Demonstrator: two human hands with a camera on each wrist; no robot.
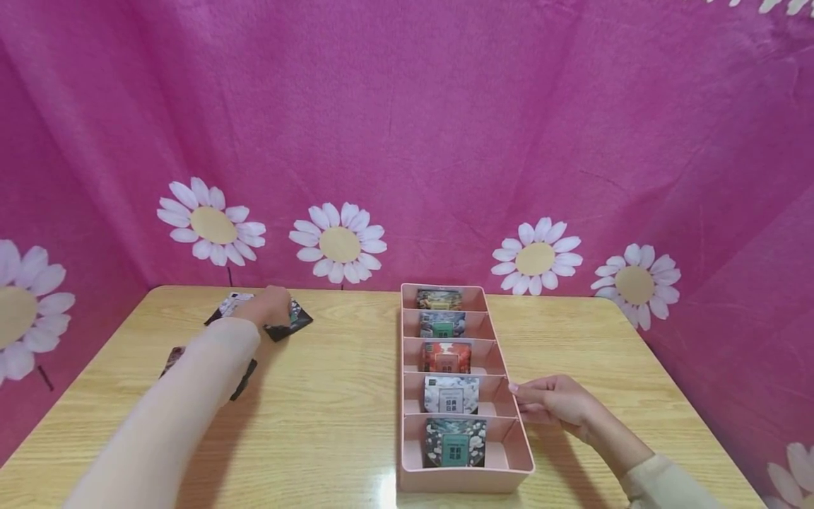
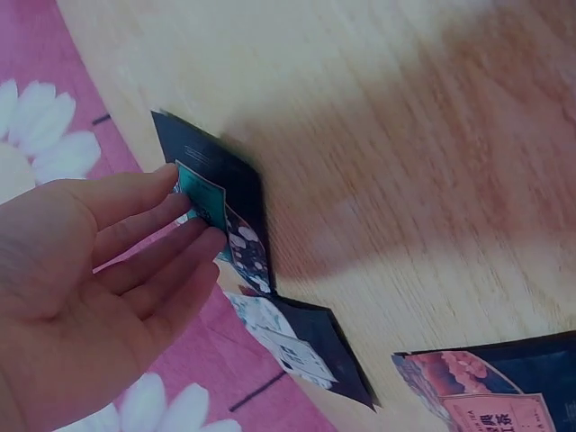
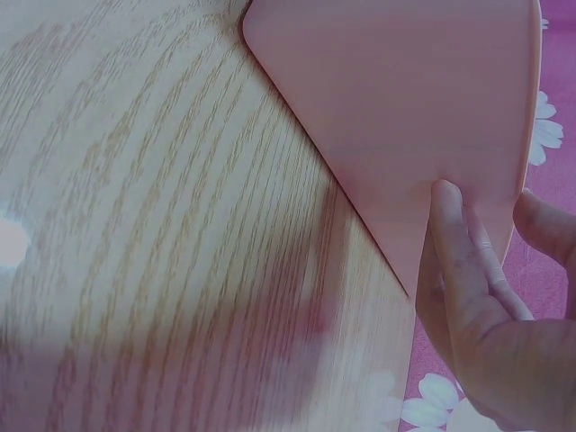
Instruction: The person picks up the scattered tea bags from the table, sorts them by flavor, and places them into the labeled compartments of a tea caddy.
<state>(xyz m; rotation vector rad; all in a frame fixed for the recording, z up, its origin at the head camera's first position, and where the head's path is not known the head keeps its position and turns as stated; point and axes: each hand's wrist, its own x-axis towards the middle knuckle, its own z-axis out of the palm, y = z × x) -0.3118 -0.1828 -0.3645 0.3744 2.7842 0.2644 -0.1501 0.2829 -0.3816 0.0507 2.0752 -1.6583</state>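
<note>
My left hand [image 2: 85,279] has its fingers lightly bent over the green label of a squarish dark tea sachet [image 2: 241,193], though I can't tell whether they pinch it. White flowers are printed beside that label, and the sachet is at the far left of the bench [image 1: 343,396], next to a paler-printed one. My right hand [image 1: 559,403] lays straight fingers on the outer wall of a pink five-compartment box [image 1: 467,482].
</note>
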